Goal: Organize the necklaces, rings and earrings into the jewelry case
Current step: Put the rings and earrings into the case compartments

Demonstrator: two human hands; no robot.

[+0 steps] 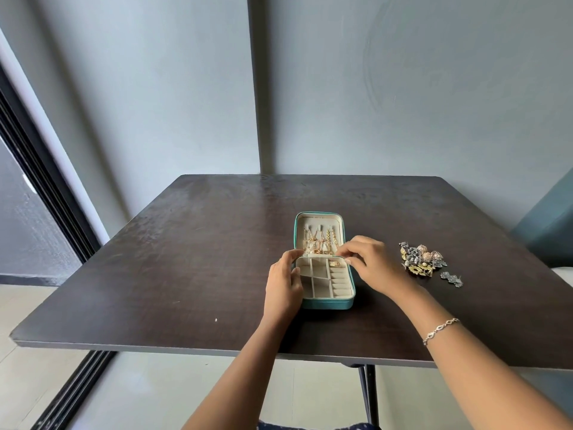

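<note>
Two grips are working at the jewelry case (325, 301), which is lying open near the middle of the dark bench (186, 259), teal outside and cream inside. Its lid is lying back flat on the far side and its base is sitting on the near side.

We are noting several gold necklaces (319, 243) hanging side by side from the hooks in the lid, their lower ends gathering at the hinge line.

The left grip (283, 283) is lying along the left wall of the base, thumb curling over the far left corner and fingers curling against the side, holding the case. The right grip (369, 262) is reaching in from the right, fingers curled and tips drawn together, pinching at the lower ends of the necklaces. Which chain it is pinching we cannot tell.

One gold ring (333, 263) is sitting at the far end of the ring rolls in the base.

A heap of earrings (421, 259), gold and dark silver, is lying on the bench well to the right of the case, with one silver piece (452, 279) lying just beside it, nearer to us. A thin bracelet (440, 330) is circling the right wrist.
</note>
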